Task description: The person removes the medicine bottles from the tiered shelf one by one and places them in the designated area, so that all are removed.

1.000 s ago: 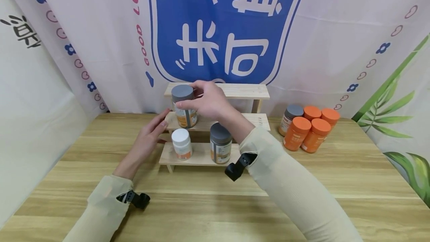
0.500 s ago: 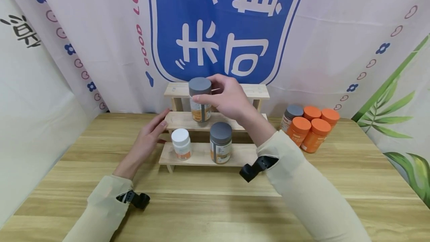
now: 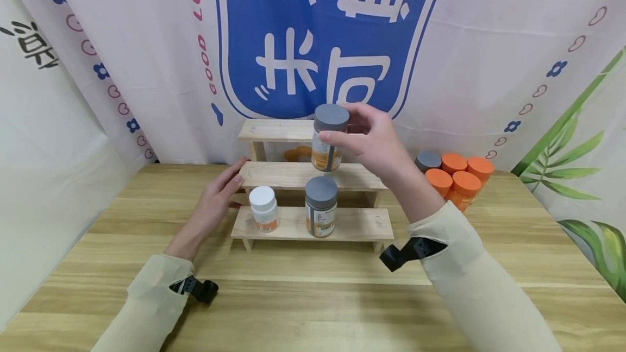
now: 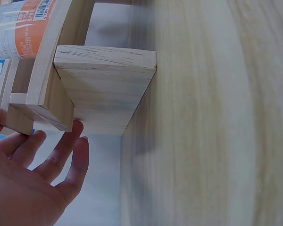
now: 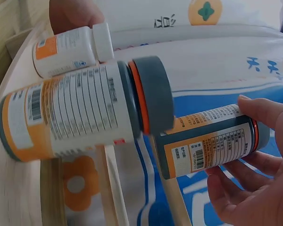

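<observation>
My right hand (image 3: 383,145) grips an upright grey-lidded pill bottle (image 3: 331,117) near its lid, thumb on the near side. In the head view its base overlaps the right half of the wooden tiered rack's (image 3: 281,176) middle board. The right wrist view shows the held bottle (image 5: 203,141) with fingers on either side of it. My left hand (image 3: 215,194) touches the rack's left end; in the left wrist view its spread fingers (image 4: 56,160) meet the board ends. On the bottom tier stand a small white bottle (image 3: 264,209) and another grey-lidded bottle (image 3: 321,208).
Right of the rack, a cluster of several orange bottles (image 3: 463,189) and one grey-lidded bottle (image 3: 427,161) stands on the wooden table (image 3: 293,297), partly hidden by my right arm. A printed curtain (image 3: 464,69) hangs close behind the rack.
My right hand has carried the grey-lidded bottle rightward along the rack, from its left end to right of the middle. The left hand has stayed at the rack's left end.
</observation>
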Tool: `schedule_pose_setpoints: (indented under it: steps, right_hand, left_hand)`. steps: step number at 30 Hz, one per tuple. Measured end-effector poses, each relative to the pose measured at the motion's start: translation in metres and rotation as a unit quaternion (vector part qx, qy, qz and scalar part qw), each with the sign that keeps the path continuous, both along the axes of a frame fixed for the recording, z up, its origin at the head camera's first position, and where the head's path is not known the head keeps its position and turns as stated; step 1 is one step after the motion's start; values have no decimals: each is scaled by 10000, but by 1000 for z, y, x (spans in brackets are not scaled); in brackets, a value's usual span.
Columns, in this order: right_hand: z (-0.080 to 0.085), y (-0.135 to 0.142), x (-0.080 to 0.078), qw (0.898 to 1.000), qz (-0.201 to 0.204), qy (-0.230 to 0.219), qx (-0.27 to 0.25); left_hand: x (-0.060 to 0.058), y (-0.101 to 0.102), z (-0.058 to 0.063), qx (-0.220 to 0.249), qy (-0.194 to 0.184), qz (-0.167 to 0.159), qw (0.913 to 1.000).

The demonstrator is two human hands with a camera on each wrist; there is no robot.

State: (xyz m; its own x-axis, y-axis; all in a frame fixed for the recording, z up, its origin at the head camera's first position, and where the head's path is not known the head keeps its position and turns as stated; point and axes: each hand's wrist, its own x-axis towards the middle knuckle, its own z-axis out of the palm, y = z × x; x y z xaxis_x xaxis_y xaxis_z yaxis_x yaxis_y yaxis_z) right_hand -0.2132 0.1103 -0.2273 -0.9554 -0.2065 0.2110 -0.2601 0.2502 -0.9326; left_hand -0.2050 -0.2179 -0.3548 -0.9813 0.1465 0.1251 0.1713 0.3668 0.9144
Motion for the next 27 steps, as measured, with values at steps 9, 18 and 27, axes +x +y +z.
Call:
schedule_pose_setpoints:
  steps: [9, 18, 27]
  right_hand:
    - [1, 29, 11, 9985, -528, 97, -125]
    - [-7, 50, 21, 9933, -1055, 455, -105]
    - [-19, 74, 29, 9862, -1507, 676, -108]
  left_hand:
    - [0, 0, 0, -8, -1, 20, 10000]
    - [1, 1, 2, 17, -21, 59, 10000]
    - [0, 2, 1, -38, -56, 58, 10000]
